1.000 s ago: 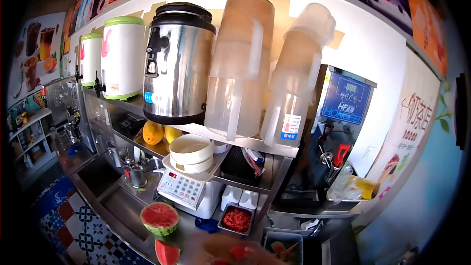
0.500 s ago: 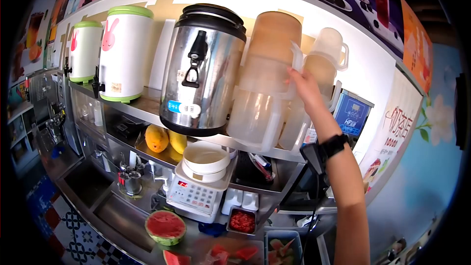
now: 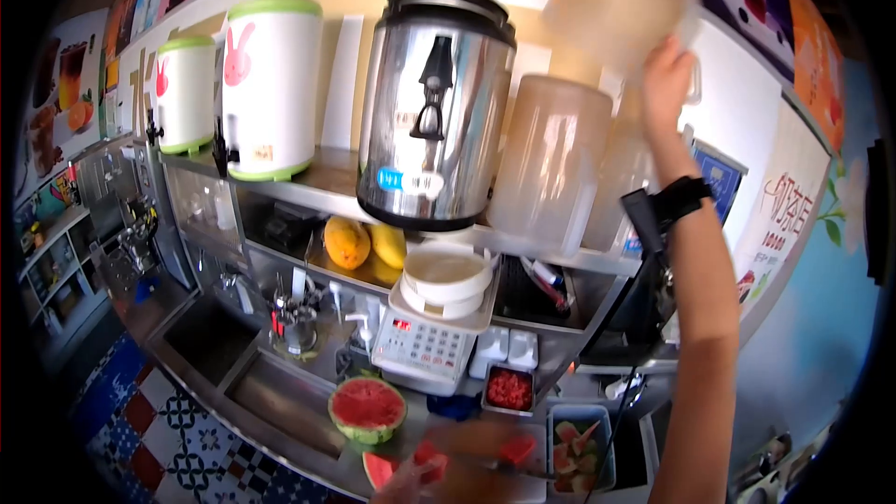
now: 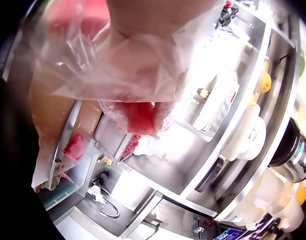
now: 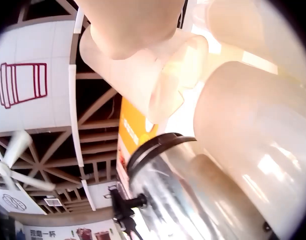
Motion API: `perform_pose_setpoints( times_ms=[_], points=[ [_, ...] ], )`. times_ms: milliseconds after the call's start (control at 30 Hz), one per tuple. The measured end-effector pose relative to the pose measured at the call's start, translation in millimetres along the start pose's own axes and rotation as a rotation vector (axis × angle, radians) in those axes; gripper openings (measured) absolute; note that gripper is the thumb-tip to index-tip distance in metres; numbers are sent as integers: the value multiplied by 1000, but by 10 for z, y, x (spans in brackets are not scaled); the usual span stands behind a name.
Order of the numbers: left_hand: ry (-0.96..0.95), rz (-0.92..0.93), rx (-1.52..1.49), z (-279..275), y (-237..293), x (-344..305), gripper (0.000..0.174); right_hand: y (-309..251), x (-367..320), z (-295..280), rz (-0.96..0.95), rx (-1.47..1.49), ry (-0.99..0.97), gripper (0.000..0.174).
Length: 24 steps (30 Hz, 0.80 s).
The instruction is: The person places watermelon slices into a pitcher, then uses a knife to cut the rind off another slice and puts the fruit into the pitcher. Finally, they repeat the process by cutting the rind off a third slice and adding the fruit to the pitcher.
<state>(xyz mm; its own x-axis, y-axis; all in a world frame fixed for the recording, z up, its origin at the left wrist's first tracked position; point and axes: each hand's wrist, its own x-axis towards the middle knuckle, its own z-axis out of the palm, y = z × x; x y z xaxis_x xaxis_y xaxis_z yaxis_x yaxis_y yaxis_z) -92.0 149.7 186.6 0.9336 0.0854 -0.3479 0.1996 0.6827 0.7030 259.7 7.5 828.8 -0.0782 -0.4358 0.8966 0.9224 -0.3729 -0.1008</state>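
In the head view my right hand (image 3: 666, 84) grips the handle of a translucent plastic pitcher (image 3: 621, 14), lifted and tilted above the shelf. The right wrist view shows the same pitcher (image 5: 138, 80) beyond the hand. Below it another upside-down pitcher (image 3: 553, 163) stands on the shelf. My left hand (image 4: 143, 45), in a clear plastic glove, is low over the counter and holds a red piece of watermelon (image 4: 141, 117) at its fingertips; the fingers are mostly hidden. A halved watermelon (image 3: 368, 408) and a cut wedge (image 3: 378, 469) lie nearby.
A steel drink dispenser (image 3: 434, 112) and a white, green-lidded dispenser (image 3: 271, 89) share the shelf. Beneath are mangoes (image 3: 346, 243), white bowls (image 3: 446, 275) on a machine with a keypad (image 3: 420, 345), a tray of diced watermelon (image 3: 510, 389) and a bin of rinds (image 3: 579, 453).
My right hand has come into view, taken the upper pitcher's handle and lifted the pitcher up off the one below. My left hand stays low by the cut watermelon.
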Motion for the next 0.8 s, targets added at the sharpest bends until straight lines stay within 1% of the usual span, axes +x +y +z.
perform_pose_setpoints(
  times_ms=[33,67,100,133,167,200,233,267,300,333,367,400,433,467,533,567,600,633,667,733,800],
  points=[
    [15,9,-19,-12,-32,-27,49,-74,110,-162,-7,34,-7,42],
    [-3,-41,17,-69,-63,-5,44,-152,238,-379,-7,66,-16,42],
    [-3,-54,22,-127,-110,16,43,-222,313,-653,-15,290,-123,42],
    [-5,-61,14,-140,-141,71,42,-270,338,-959,-80,241,-124,37],
    [-7,-69,4,-172,-190,126,41,-216,386,-1331,-103,209,-170,35],
    [0,-78,2,-167,-179,144,40,86,422,-1856,-209,18,-218,36],
    [52,-109,-19,-143,-179,137,43,485,560,-2529,-190,-52,-272,45],
    [66,-128,-22,-196,-248,209,45,-102,190,-2835,-68,1,-239,30],
    [76,-136,-32,-245,-296,265,48,-725,-213,-3204,46,58,-203,22],
    [78,-153,-43,-293,-331,288,49,-531,-328,-3917,138,85,-274,30],
    [76,-168,-55,-295,-331,292,50,-585,-541,-4513,217,-27,-414,29],
    [66,-177,-62,-304,-343,313,52,-699,-749,-5025,285,-140,-549,34],
    [74,-183,-53,-342,-381,383,53,-838,-921,-5369,411,-313,-617,36],
    [75,-192,-41,-398,-432,468,54,-1028,-1056,-5520,596,-415,-766,45],
    [76,-194,-23,-351,-433,512,56,-971,-1522,-5930,837,-550,-921,29],
    [75,-174,-14,-266,-298,536,57,-896,-1838,-6098,963,-578,-963,22],
    [79,-163,-7,-210,-196,536,57,-838,-2143,-6165,1050,-600,-1022,17],
    [92,-143,4,-193,-113,558,58,-921,-2344,-5971,1050,-615,-1147,15],
    [107,-119,13,-187,-33,602,58,-1027,-2500,-5727,783,-782,-1435,20],
    [59,-29,-33,-225,128,709,57,-1216,-2745,-5321,364,-553,-1789,19],
    [42,60,9,-44,425,712,56,-1444,-3041,-4880,159,-315,-1844,21]
  ],
)
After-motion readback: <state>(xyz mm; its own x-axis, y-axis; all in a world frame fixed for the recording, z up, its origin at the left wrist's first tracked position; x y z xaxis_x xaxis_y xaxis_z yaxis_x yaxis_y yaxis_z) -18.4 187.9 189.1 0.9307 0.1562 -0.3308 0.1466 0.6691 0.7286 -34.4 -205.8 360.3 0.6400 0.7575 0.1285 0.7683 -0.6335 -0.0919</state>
